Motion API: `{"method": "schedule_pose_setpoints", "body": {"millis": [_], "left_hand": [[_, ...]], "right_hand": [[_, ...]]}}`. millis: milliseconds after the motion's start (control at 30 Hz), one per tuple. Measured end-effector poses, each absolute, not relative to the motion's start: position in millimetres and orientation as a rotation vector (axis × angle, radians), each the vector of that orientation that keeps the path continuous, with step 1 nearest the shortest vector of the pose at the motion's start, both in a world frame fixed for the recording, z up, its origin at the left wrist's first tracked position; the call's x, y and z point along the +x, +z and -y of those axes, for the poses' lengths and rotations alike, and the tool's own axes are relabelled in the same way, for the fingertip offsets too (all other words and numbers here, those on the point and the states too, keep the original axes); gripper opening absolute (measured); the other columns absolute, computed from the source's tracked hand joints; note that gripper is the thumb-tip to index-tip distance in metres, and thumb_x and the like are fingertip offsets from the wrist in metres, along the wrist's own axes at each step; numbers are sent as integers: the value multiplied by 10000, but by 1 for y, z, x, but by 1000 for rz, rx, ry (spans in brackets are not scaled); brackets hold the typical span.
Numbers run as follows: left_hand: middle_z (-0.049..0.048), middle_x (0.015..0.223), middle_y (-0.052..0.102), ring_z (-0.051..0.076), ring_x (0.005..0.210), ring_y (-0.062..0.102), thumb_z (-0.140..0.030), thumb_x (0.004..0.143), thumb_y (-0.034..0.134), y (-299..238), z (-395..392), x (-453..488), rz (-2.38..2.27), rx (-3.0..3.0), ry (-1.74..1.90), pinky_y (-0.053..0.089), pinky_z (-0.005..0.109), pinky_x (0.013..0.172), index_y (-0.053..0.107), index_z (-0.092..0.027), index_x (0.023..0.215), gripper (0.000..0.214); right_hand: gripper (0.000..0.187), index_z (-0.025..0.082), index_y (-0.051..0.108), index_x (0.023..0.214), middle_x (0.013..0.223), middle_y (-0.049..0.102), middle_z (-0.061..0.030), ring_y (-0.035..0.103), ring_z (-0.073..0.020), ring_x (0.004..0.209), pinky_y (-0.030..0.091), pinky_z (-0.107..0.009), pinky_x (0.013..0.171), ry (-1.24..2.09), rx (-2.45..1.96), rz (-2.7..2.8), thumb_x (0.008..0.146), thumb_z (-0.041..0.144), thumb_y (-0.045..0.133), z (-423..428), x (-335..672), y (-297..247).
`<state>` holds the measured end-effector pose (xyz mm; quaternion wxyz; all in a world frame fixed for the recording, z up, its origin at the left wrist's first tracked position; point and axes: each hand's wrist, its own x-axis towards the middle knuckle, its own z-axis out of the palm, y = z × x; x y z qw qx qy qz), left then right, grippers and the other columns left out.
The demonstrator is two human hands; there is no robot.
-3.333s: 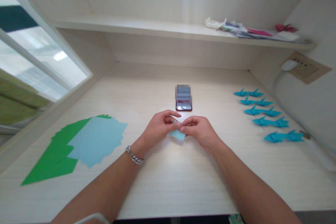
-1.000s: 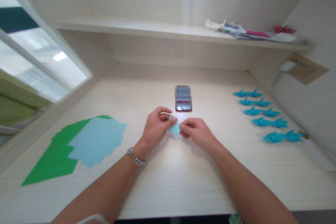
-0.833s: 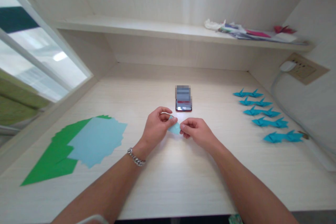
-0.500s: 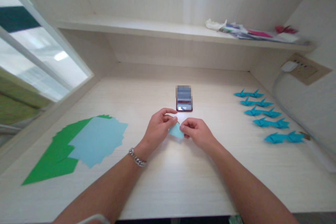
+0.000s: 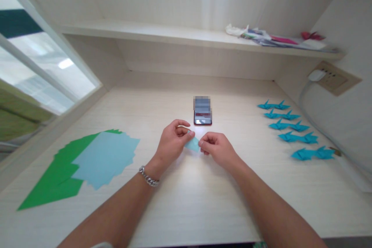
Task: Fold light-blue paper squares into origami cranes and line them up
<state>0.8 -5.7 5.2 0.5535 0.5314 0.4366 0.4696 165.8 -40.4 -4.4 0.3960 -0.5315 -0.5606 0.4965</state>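
Observation:
A small light blue piece of folded paper [image 5: 192, 145] is held between both hands over the middle of the desk. My left hand [image 5: 174, 139] pinches its left side between thumb and fingers, the index finger arched above. At the paper's right corner, my right hand [image 5: 214, 145] grips it with thumb and forefinger, the other fingers curled in. The fingers cover part of the paper, so its exact folds cannot be made out. Just beyond the hands lies a phone [image 5: 202, 111] with its screen lit.
Light blue sheets [image 5: 107, 159] overlap green sheets [image 5: 49, 180] on the left. Several blue folded paper cranes [image 5: 302, 154] stand in rows at the right. A shelf [image 5: 145, 31] with papers [image 5: 279, 40] spans the back. A white plug [image 5: 316, 75] sits in the wall socket.
Both hands still pinch the paper, and the right fingers have shifted slightly along its right corner. The whole view has moved a little; the desk items lie as before.

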Motion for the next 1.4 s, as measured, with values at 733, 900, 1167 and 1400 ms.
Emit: {"method": "schedule_pose_setpoints", "body": {"millis": [733,900,1167,1400], "left_hand": [[38,771,688,149,672,649,-155,592,773,4,14,11,-935,1185,942,517,275,642,571,-146,925,389],[27,739,685,139,642,635,-101,601,740,1,12,9,-944,1261,833,489,253,605,583,-156,900,342],[34,727,665,120,642,596,-213,694,708,3,13,10,-909,1285,856,466,233,602,637,-137,780,135],[24,675,651,110,603,570,-248,702,714,5,14,9,-921,1323,821,441,222,575,655,-126,751,144]], "right_hand": [[231,162,656,742,642,619,-7,521,-120,554,425,-245,528,1200,-1303,1195,684,384,687,33,169,-8],[261,155,628,742,628,618,-2,539,-109,538,458,-253,551,1251,-1254,1120,650,379,727,32,172,-5],[278,149,620,712,619,632,-1,581,-109,555,494,-258,584,1437,-1232,935,569,316,790,35,175,1],[233,143,643,699,581,626,-3,576,-105,536,476,-238,546,1483,-1256,987,574,282,783,37,180,8]]}}
